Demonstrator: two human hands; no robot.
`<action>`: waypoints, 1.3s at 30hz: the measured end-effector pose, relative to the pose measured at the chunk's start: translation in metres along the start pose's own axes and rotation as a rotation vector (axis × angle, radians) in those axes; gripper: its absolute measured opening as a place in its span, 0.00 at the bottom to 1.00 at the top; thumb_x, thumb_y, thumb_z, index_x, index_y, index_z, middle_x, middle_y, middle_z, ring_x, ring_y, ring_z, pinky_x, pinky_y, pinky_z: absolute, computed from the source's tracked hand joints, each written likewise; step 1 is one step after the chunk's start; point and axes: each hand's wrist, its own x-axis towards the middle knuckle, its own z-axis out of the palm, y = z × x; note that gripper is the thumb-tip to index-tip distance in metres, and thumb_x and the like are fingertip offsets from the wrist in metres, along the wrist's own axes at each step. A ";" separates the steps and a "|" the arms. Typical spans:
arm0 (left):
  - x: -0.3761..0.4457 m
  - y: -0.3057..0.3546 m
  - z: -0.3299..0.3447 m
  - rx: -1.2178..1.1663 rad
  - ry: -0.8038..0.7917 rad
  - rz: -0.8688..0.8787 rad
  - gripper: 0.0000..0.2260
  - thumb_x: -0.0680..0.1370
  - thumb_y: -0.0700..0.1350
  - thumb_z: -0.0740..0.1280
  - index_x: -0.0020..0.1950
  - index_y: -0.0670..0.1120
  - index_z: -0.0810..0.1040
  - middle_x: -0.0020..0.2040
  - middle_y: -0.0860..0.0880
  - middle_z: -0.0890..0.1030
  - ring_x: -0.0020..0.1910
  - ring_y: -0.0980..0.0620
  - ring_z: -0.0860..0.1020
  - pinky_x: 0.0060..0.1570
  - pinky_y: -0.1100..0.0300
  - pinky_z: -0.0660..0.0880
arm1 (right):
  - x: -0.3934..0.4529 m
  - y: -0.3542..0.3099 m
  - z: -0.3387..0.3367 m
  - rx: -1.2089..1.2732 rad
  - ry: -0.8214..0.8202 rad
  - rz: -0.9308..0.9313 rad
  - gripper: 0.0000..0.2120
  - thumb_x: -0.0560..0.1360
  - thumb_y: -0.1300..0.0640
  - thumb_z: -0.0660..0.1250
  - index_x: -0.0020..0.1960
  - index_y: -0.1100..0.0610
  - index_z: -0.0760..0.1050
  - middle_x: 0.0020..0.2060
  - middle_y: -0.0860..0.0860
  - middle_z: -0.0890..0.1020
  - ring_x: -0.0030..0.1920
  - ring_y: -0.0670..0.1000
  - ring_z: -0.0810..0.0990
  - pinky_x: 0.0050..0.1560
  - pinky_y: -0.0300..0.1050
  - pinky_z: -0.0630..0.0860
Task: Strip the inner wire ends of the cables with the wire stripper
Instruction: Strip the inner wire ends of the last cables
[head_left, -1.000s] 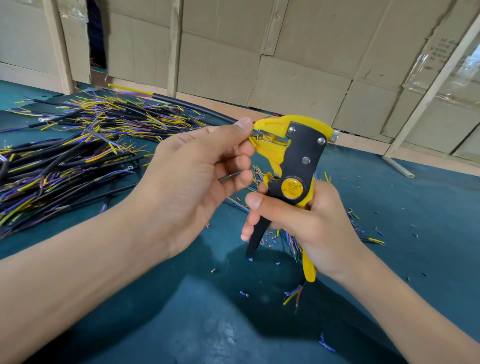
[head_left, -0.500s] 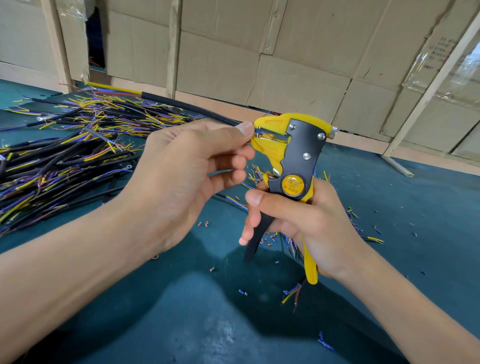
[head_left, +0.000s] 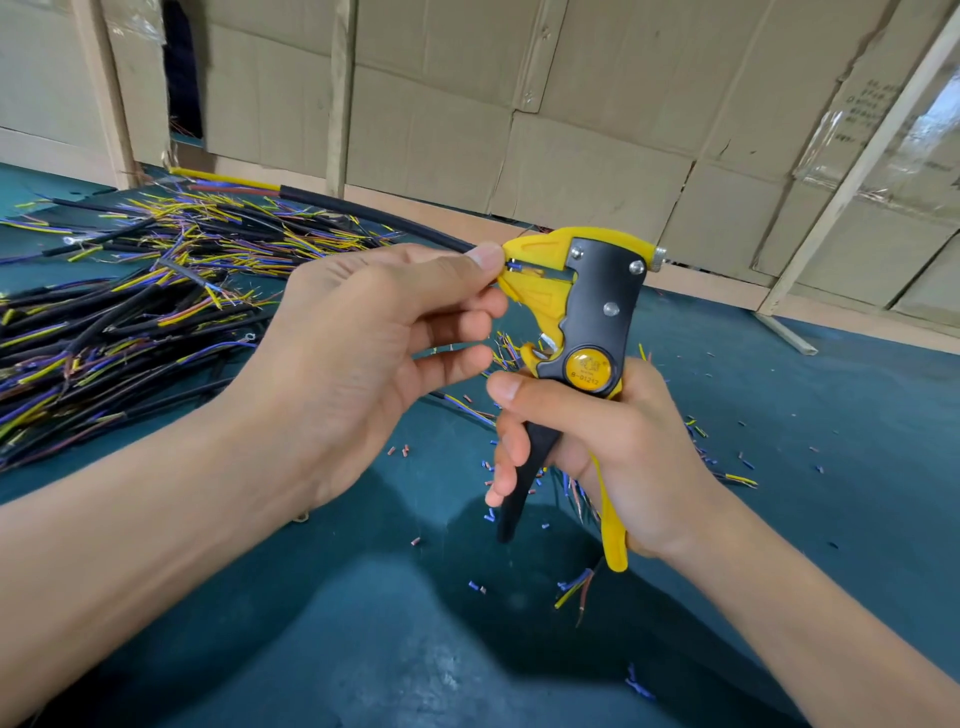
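Both raised: left hand (head_left: 363, 358) pinches wire (head_left: 514, 266); right hand (head_left: 613, 457) grips stripper (head_left: 597, 306).

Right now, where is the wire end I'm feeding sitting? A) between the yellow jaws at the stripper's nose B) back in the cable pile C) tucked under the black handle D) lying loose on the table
A: the left hand pinches a blue wire end right at the mouth of the wire stripper, between its yellow jaws, while the right hand grips the handles.
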 end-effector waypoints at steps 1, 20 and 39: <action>0.000 0.000 0.000 -0.005 -0.003 -0.002 0.06 0.75 0.44 0.72 0.43 0.42 0.80 0.37 0.46 0.81 0.33 0.53 0.76 0.35 0.60 0.77 | 0.000 0.000 0.000 0.009 -0.008 0.003 0.16 0.75 0.54 0.71 0.31 0.60 0.77 0.27 0.57 0.78 0.28 0.63 0.80 0.36 0.76 0.75; 0.003 -0.003 0.002 0.075 0.108 0.170 0.11 0.78 0.39 0.71 0.35 0.40 0.82 0.33 0.45 0.80 0.31 0.48 0.76 0.34 0.59 0.75 | 0.000 0.002 0.002 0.090 -0.040 -0.001 0.15 0.78 0.60 0.69 0.34 0.64 0.77 0.29 0.61 0.77 0.31 0.64 0.80 0.40 0.61 0.81; -0.001 -0.001 0.004 0.033 0.096 0.113 0.08 0.78 0.40 0.70 0.40 0.38 0.81 0.33 0.45 0.80 0.32 0.48 0.75 0.35 0.59 0.76 | -0.001 0.002 -0.001 0.009 -0.036 -0.018 0.16 0.76 0.57 0.69 0.33 0.64 0.76 0.28 0.59 0.79 0.31 0.65 0.81 0.40 0.71 0.77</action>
